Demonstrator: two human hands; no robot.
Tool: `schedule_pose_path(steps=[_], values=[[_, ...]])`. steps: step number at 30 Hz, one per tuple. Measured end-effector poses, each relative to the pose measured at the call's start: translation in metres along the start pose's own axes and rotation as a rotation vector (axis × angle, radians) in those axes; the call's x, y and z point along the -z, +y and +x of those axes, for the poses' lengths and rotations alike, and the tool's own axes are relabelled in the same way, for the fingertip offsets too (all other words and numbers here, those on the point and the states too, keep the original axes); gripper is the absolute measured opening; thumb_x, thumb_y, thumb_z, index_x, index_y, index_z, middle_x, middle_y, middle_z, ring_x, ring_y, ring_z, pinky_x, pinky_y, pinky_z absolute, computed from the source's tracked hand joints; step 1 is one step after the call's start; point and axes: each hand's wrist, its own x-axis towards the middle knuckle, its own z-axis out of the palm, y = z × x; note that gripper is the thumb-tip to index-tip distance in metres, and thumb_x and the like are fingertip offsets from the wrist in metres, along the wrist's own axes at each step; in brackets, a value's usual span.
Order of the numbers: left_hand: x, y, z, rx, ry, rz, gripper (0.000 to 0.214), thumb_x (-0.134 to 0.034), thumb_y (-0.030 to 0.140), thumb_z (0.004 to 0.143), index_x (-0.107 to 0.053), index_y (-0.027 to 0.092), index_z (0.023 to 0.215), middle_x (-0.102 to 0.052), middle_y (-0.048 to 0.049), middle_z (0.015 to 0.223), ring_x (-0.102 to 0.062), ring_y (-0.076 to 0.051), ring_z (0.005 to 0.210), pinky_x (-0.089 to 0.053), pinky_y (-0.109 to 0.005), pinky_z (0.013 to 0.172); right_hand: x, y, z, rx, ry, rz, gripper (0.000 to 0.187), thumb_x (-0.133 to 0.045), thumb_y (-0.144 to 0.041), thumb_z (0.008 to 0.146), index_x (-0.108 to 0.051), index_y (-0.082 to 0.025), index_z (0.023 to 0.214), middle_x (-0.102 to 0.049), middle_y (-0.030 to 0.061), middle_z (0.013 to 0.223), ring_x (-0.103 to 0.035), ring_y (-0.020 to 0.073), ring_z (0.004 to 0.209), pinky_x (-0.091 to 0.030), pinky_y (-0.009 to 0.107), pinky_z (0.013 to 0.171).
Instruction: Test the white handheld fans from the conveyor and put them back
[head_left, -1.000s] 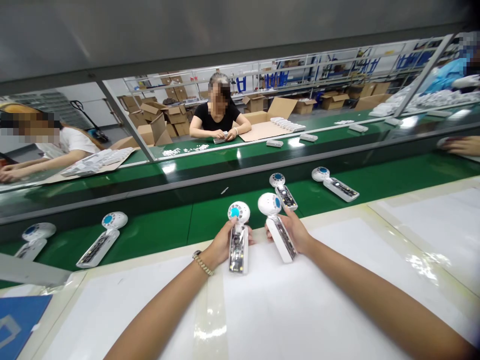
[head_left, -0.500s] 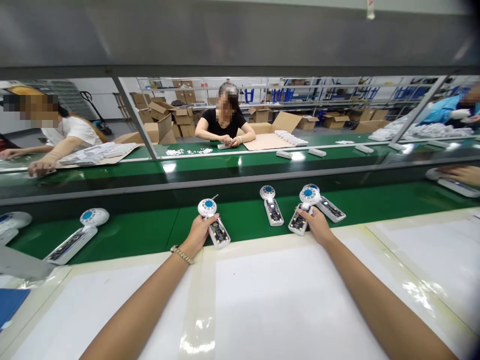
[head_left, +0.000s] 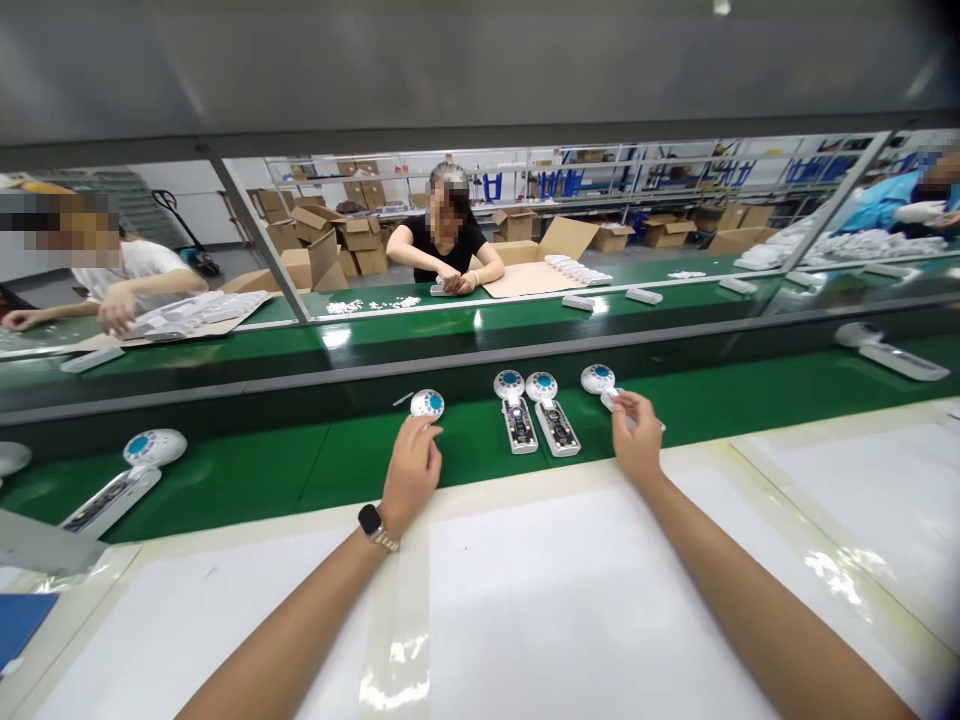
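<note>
My left hand (head_left: 412, 465) is closed on a white round-headed handheld device (head_left: 427, 403) with a blue centre. The hand hides its handle, and a thin strip sticks out left of its head. My right hand (head_left: 637, 435) pinches the handle of another white round-headed device (head_left: 598, 378), fingers near its neck. Between my hands, two more such devices lie side by side on the green conveyor belt (head_left: 465, 440): the left one (head_left: 519, 425) and the right one (head_left: 559, 428). Dark circuit boards show in their open handles.
Further devices lie on the belt, one at the left (head_left: 154, 447) and one at the far right (head_left: 904, 360). A white worktop (head_left: 540, 580) runs along my side. Behind a metal rail (head_left: 360, 368), co-workers sit at a second belt with white parts and cardboard boxes.
My right hand has shifted right, off the device it held, onto the one beside it. That earlier device now lies by its neighbour. The left-hand device has turned, its strip now pointing left.
</note>
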Motion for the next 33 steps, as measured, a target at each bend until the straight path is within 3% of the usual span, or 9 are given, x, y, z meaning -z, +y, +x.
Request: schedule_pose_path(steps=[3,6,11,14,18,22,26,31,33], values=[[-0.006,0.008,-0.007,-0.088,-0.183,-0.055,0.021,-0.053,0.013,0.075,-0.063,0.023,0.09,-0.058,-0.0081,0.112,-0.044,-0.026,0.117,-0.015,-0.047,0.11,0.01,0.017,0.011,-0.152,0.122,-0.253,0.037,-0.033,-0.027,0.084,-0.044,-0.011,0.115,-0.056,0.0165,0.11,-0.052,0.0231,0.103,-0.039,0.039,0.089],[-0.008,0.01,-0.009,-0.121,-0.281,-0.053,0.021,-0.051,0.013,0.075,-0.064,0.023,0.09,-0.059,-0.0085,0.108,-0.048,-0.026,0.111,-0.019,-0.048,0.109,0.017,0.029,0.017,-0.251,-0.002,-0.377,0.035,-0.035,-0.032,0.082,-0.055,-0.01,0.1,-0.06,0.0186,0.099,-0.055,0.0278,0.094,-0.04,0.04,0.081],[-0.007,0.005,-0.007,-0.152,-0.256,0.102,0.025,-0.046,0.013,0.078,-0.061,0.022,0.097,-0.058,-0.0103,0.108,-0.051,-0.025,0.106,-0.03,-0.046,0.103,0.013,0.023,0.01,-0.243,-0.212,-0.42,0.039,-0.055,-0.048,0.072,-0.061,-0.015,0.093,-0.063,0.0124,0.078,-0.057,0.0273,0.074,-0.04,0.036,0.067],[-0.009,0.0,-0.008,-0.202,-0.277,0.205,0.026,-0.043,0.013,0.081,-0.058,0.019,0.101,-0.057,-0.0118,0.109,-0.051,-0.025,0.107,-0.037,-0.043,0.097,0.006,0.011,0.004,-0.263,-0.287,-0.297,0.038,-0.065,-0.05,0.062,-0.064,-0.017,0.08,-0.061,0.0075,0.067,-0.055,0.0249,0.07,-0.037,0.031,0.063],[-0.011,-0.004,-0.01,-0.206,-0.375,0.334,0.027,-0.039,0.018,0.084,-0.051,0.017,0.109,-0.056,-0.0114,0.11,-0.055,-0.022,0.098,-0.044,-0.038,0.087,0.001,0.0,0.002,-0.427,-0.265,0.028,0.034,-0.068,-0.049,0.059,-0.061,-0.016,0.059,-0.053,0.0032,0.05,-0.052,0.0204,0.059,-0.035,0.028,0.053],[-0.01,-0.001,-0.007,-0.044,-0.435,0.387,0.034,-0.039,0.032,0.087,-0.043,0.018,0.117,-0.057,-0.0103,0.107,-0.058,-0.02,0.082,-0.046,-0.035,0.076,-0.002,-0.008,-0.001,-0.521,-0.306,0.288,0.037,-0.06,-0.051,0.068,-0.061,-0.014,0.067,-0.057,0.004,0.052,-0.052,0.0176,0.049,-0.038,0.028,0.044],[-0.017,0.003,0.003,0.205,-0.375,0.344,0.046,-0.039,0.042,0.086,-0.035,0.015,0.123,-0.055,-0.0138,0.115,-0.057,-0.024,0.091,-0.042,-0.035,0.079,-0.007,-0.022,-0.013,-0.557,-0.415,0.585,0.03,-0.056,-0.044,0.074,-0.061,-0.017,0.086,-0.067,0.008,0.076,-0.062,0.0194,0.064,-0.051,0.032,0.057],[-0.043,0.004,0.03,0.5,-0.255,0.29,0.039,-0.053,0.041,0.076,-0.046,0.013,0.103,-0.054,-0.018,0.11,-0.052,-0.031,0.104,-0.038,-0.036,0.083,-0.012,-0.04,-0.033,-0.71,-0.709,0.995,0.021,-0.059,-0.027,0.076,-0.06,-0.017,0.095,-0.068,0.0093,0.093,-0.065,0.0173,0.072,-0.053,0.032,0.069],[-0.053,0.002,0.044,0.56,-0.229,0.271,0.038,-0.061,0.034,0.068,-0.046,0.013,0.096,-0.054,-0.0198,0.108,-0.052,-0.032,0.104,-0.039,-0.035,0.079,-0.013,-0.045,-0.039,-0.741,-0.723,1.027,0.02,-0.059,-0.023,0.076,-0.059,-0.018,0.095,-0.068,0.0082,0.095,-0.066,0.0182,0.075,-0.054,0.032,0.069]])
